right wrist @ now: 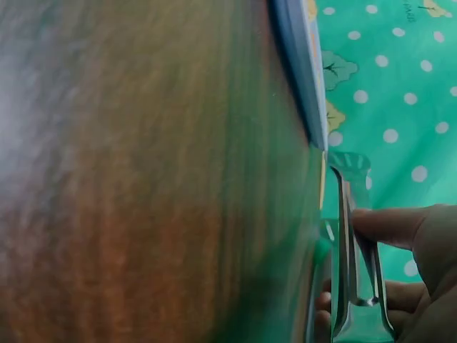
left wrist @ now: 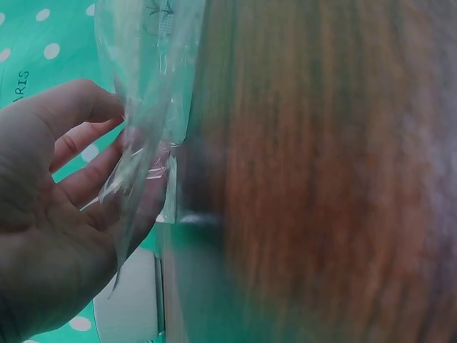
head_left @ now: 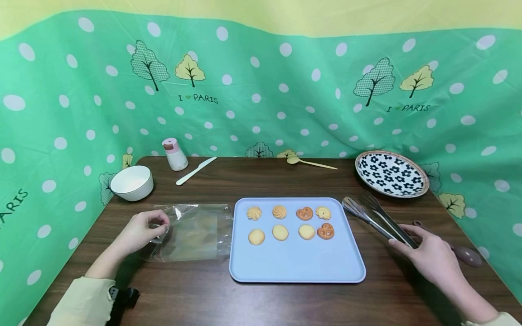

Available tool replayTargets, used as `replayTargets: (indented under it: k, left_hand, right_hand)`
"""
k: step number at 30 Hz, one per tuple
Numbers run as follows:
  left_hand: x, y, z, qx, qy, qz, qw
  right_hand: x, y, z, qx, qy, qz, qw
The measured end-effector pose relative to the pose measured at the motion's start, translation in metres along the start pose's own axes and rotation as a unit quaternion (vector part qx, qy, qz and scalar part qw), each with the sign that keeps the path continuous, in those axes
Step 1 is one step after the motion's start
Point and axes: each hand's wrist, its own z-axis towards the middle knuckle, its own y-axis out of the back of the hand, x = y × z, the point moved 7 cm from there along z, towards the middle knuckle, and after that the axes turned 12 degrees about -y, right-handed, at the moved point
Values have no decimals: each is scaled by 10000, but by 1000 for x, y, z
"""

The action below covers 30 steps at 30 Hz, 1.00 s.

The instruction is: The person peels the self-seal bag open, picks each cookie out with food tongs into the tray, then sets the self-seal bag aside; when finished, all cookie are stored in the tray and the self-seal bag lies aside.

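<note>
My left hand (head_left: pixel 140 231) holds the mouth of a clear plastic bag (head_left: pixel 195 237), which lies flat on the table left of the tray. In the left wrist view, the bag's film (left wrist: pixel 153 93) drapes over the curled fingers. Metal tongs (head_left: pixel 377 217) are gripped in my right hand (head_left: pixel 434 256), their tips parted near the tray's right edge. The right wrist view shows the thumb pressing one arm of the tongs (right wrist: pixel 346 250), fingers on the other side. Several cookies (head_left: pixel 256 237), some of them pretzel-shaped (head_left: pixel 325 231), sit in two rows on the light blue tray (head_left: pixel 297 267).
A white bowl (head_left: pixel 132 183), a pink-capped shaker (head_left: pixel 176 156) and a pale knife (head_left: pixel 196 171) stand or lie at back left. At the back are a small pale spoon (head_left: pixel 311 162) and a flower-patterned plate (head_left: pixel 391 174). A brown-handled utensil (head_left: pixel 468 256) lies beyond my right hand.
</note>
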Motion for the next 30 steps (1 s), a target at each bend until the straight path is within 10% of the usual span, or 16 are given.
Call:
replayTargets:
  k: [18, 30]
  left_hand:
    - [14, 0, -9, 196, 203, -214, 9994]
    - [-4, 16, 3, 101, -35, -287, 9995]
  right_hand:
    - [-4, -16, 9, 529, -330, -546, 9966]
    - [3, -17, 22, 1218, -7, -877, 9887]
